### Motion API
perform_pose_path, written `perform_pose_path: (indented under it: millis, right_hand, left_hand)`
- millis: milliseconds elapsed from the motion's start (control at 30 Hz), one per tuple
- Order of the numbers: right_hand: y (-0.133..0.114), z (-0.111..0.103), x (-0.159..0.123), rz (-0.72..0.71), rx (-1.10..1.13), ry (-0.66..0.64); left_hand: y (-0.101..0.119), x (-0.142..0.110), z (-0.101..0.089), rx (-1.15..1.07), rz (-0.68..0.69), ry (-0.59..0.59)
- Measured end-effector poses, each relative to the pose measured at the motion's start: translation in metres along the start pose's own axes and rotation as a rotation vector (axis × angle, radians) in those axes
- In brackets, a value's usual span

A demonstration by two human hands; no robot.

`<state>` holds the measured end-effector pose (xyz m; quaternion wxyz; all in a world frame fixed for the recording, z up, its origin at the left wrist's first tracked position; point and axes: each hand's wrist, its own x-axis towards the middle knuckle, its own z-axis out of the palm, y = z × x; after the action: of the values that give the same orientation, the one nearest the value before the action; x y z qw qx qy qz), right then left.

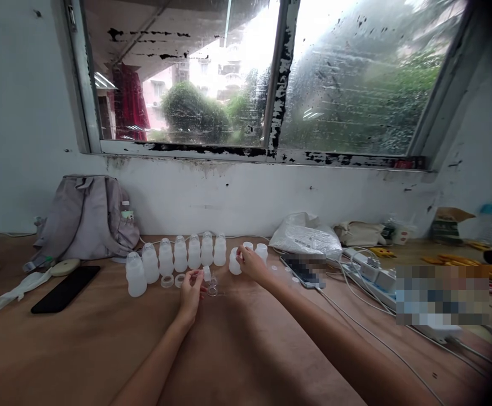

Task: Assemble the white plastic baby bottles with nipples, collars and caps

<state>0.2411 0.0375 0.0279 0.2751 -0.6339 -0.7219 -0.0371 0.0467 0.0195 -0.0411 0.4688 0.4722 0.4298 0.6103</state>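
My left hand (192, 293) is closed, with a small translucent white cap-like piece (207, 273) at its fingertips. Just beside it on the table lie clear rings (212, 291), partly overlapping. My right hand (251, 262) pinches the rim of an uncapped frosted bottle (234, 264). Behind that hand stand more uncapped bottles (262, 251), partly hidden. To the left, several frosted baby bottles with clear domed caps (166, 258) stand upright in a curved row. Loose rings (167, 281) lie in front of this row; one is partly covered by my left hand.
A phone (301, 270) with a charging cable, small white discs (288, 270) and a plastic bag (307, 237) are on the right. Further right is a power strip (368, 276) with tangled cables. At left are a backpack (85, 217) and a black phone (65, 289).
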Motion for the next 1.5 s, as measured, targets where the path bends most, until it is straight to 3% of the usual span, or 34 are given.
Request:
perform_pose_path:
  millis: [167, 300, 500, 633, 700, 767, 900, 1000, 1500]
  right_hand:
    - [0.003, -0.021, -0.025, -0.157, 0.162, 0.05]
    - [0.002, -0.021, -0.045, -0.183, 0.357, 0.072]
    - [0.0, 0.007, -0.066, -0.115, 0.659, 0.073]
    - [-0.002, 0.033, -0.075, -0.052, 0.788, -0.081]
    - [-0.003, 0.039, -0.076, -0.07, 0.76, -0.109]
    - [-0.003, 0.038, -0.077, -0.103, 0.662, -0.054]
    - [0.001, 0.025, -0.078, -0.198, 0.346, 0.091]
    - [0.002, 0.019, -0.082, -0.237, 0.192, 0.1]
    - [-0.006, 0.02, -0.091, -0.279, 0.091, 0.138]
  left_hand:
    - [0.0, 0.0, -0.001, -0.027, -0.003, 0.028]
    - [0.002, -0.002, -0.001, -0.043, -0.019, 0.021]
    - [0.004, -0.005, 0.004, -0.074, -0.068, -0.001]
    - [0.006, -0.009, 0.008, -0.087, -0.095, -0.039]
    - [0.007, -0.011, 0.009, -0.091, -0.098, -0.056]
    - [0.009, -0.014, 0.011, -0.093, -0.095, -0.072]
    - [0.01, -0.018, 0.013, -0.087, -0.071, -0.097]
    - [0.01, -0.02, 0.013, -0.07, -0.032, -0.095]
    - [0.014, -0.021, 0.013, 0.032, 0.036, -0.127]
